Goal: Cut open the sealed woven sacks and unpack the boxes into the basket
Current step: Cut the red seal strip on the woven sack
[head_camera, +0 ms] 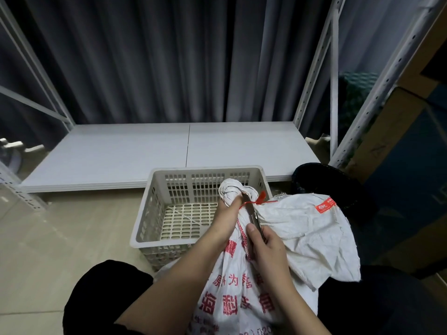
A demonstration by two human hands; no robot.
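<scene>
A grey curtain (pixel 157 56) hangs behind a low white shelf board (pixel 145 151), framed by white perforated uprights (pixel 312 76), over a pale tiled floor (pixel 60 228). One white plastic basket (pixel 154 189) sits on that floor just before the shelf; I see no boxes in it, only its slotted bottom. One woven sack (pixel 237 293) with red print stands between my knees, its gathered neck (pixel 232 189) reaching over the basket's near right corner. A second white sack (pixel 307 228), flattened and with an orange label, lies draped to the right, touching the first. My left hand (pixel 227 213) has its grip clenched round the bunched neck just below the knot. My right hand (pixel 263 247) grasps one slim metal cutter (pixel 254 218), thumb along its side, the blade pointing up to the single red tie (pixel 256 200) that cinches the neck. One dark bin (pixel 338 184) stands beyond the sacks, and cardboard boxes (pixel 399 141) fill the right edge.
</scene>
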